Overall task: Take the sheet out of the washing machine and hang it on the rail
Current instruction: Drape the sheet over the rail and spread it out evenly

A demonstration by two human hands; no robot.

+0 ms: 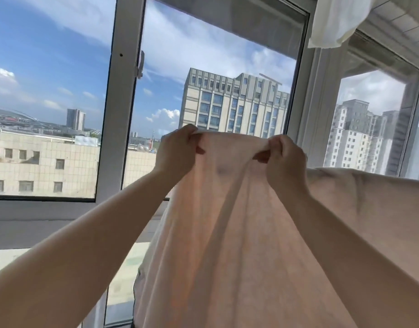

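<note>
Head view: both hands hold the sheet (236, 233) up before a window (123, 95).
White cloth (331, 20) hangs at top right; buildings (234, 107) stand beyond the glass. Left hand (177, 152) and right hand (284, 159) each pinch the sheet's top edge, fingers curled round it. That edge runs left to right; the sheet falls in long folds toward the camera, and more of it spreads level at right.

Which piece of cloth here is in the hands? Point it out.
The pale pink sheet: the left hand and right hand pinch its top edge. The white cloth hangs untouched at the upper right.
</note>
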